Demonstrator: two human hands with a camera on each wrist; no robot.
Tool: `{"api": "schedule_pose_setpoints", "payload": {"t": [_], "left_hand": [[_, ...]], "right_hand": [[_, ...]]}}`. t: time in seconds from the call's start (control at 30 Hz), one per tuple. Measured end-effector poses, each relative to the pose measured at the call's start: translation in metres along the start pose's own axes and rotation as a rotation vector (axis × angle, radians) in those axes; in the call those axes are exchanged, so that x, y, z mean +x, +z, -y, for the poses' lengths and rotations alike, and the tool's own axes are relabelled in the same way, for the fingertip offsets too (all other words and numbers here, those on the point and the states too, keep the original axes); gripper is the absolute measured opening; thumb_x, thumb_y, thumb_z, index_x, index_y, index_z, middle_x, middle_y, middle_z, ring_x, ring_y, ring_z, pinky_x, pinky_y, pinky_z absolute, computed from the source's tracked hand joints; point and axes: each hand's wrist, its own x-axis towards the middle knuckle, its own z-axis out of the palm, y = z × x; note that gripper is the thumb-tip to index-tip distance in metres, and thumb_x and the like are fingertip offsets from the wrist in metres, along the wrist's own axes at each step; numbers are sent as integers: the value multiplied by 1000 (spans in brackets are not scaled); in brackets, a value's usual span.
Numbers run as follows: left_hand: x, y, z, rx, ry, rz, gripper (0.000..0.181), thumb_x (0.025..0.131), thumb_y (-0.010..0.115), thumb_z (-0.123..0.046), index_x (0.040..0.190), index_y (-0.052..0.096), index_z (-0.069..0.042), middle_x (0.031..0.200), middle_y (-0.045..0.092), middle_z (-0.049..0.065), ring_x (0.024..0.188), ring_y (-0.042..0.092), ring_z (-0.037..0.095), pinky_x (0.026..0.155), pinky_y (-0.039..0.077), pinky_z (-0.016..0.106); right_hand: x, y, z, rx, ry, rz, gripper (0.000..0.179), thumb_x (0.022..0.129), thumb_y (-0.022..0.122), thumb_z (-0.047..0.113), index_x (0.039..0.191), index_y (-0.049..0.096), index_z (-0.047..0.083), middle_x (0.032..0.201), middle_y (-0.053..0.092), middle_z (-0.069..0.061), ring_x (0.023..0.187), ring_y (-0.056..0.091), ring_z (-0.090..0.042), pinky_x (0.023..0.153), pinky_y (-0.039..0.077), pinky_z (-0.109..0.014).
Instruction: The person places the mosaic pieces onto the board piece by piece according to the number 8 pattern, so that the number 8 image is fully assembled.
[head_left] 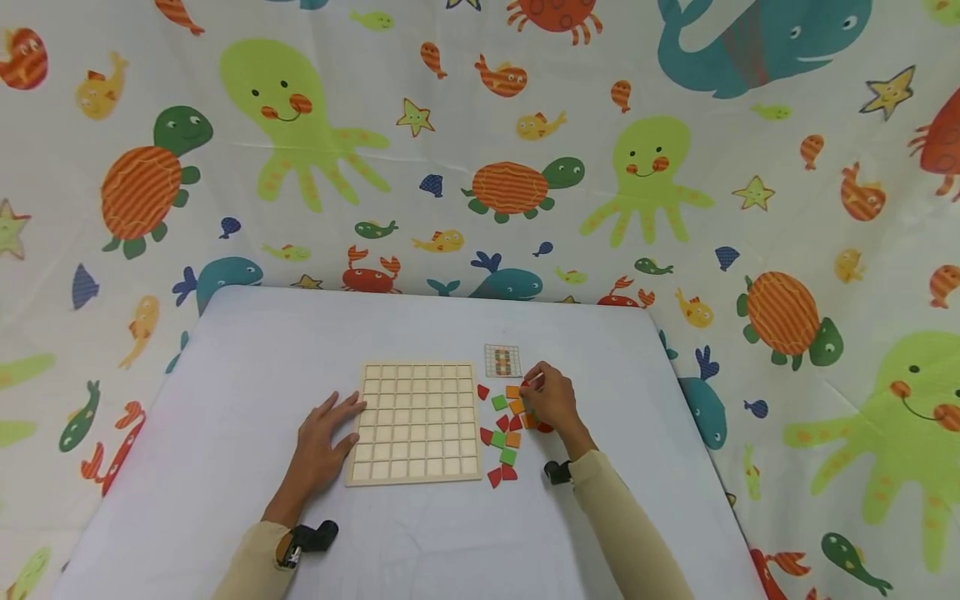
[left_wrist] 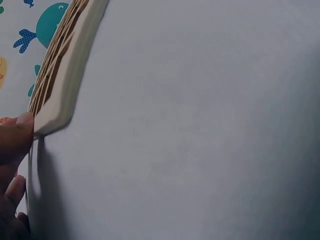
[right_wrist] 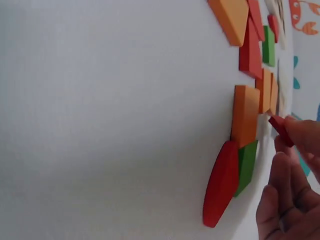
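The right hand (head_left: 551,402) is pinching a small red piece (right_wrist: 281,131) between thumb and fingertip, its long side slanting across the grasp. The board (head_left: 417,418) is lying to the left of those fingers, its middle a little nearer the body; it is looking almost square, so no long axis is standing out. The left hand (head_left: 318,446) is the nearer one to it, its loosely spread fingers touching the left edge. A printed card (head_left: 502,361) is lying just left of the right fingertips and slightly beyond them.

The board is showing pale, wood-like material, with thin strips parting its square cells. Mostly left of the right fingers and toward the body, flat orange squares (head_left: 513,439) and green squares (head_left: 507,456) are mixing with round-edged red wedges (head_left: 495,477). White cloth (head_left: 450,537) is spreading smoothly beneath both hands.
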Motion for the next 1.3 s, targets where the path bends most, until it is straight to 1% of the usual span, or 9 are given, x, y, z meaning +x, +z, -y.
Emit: {"api": "schedule_pose_setpoints", "payload": {"t": [0.1,0.27,0.53,0.73,0.8,0.9,1.03,1.17,1.3], "left_hand": [[0,-1,-2,10,27,-6,54,89,74,4,142,65,-5,158,54,22,152,35,56,117,21,82],[1,-1,-4,25,54,-21,54,88,75,5,141,66,-4,157,56,23,150,37,57,114,24,82],[0,-1,-5,21,51,-7,54,89,75,5,141,66,-4,157,55,23,150,37,58,117,23,82],[1,-1,-2,19,42,4,54,90,74,4,142,65,-5,158,54,23,151,35,58,118,22,81],[1,-1,-1,19,38,8,54,90,74,4,142,65,-5,158,54,24,151,35,58,119,21,81],[1,-1,0,17,36,6,53,90,74,4,142,65,-4,158,54,24,151,35,59,118,21,82],[1,-2,0,18,40,-2,53,90,73,4,141,65,-3,157,54,24,151,35,59,118,21,82],[0,-1,0,21,30,-1,52,90,73,5,141,65,-4,158,54,24,151,35,58,118,22,82],[0,0,0,20,24,3,53,90,74,5,141,66,-4,158,54,23,152,35,58,119,21,82]], "right_hand": [[-5,-1,6,48,-18,-21,16,98,77,18,113,71,17,96,71,-6,81,62,-21,66,52,-29],[-12,7,24,144,-71,-24,12,100,75,19,112,75,15,94,73,-5,80,64,-20,67,56,-27],[-15,34,57,232,-167,7,8,98,78,19,105,76,18,90,77,-3,77,64,-16,62,56,-29],[-12,58,83,288,-250,48,11,97,79,23,106,76,18,89,78,-3,77,66,-14,65,54,-28],[-11,67,93,283,-262,69,12,97,79,25,106,76,18,87,78,-1,76,65,-13,64,52,-27],[-11,79,108,276,-248,104,10,96,80,25,104,76,20,85,78,1,72,63,-11,61,48,-25],[-10,97,123,240,-254,125,9,94,82,25,101,77,21,83,78,3,68,64,-6,59,48,-23],[-8,113,131,198,-259,122,8,93,83,26,97,77,23,82,78,5,69,65,-5,59,48,-23],[-7,124,136,153,-230,107,8,93,83,28,96,77,25,80,77,8,71,64,-4,59,47,-23]]}}
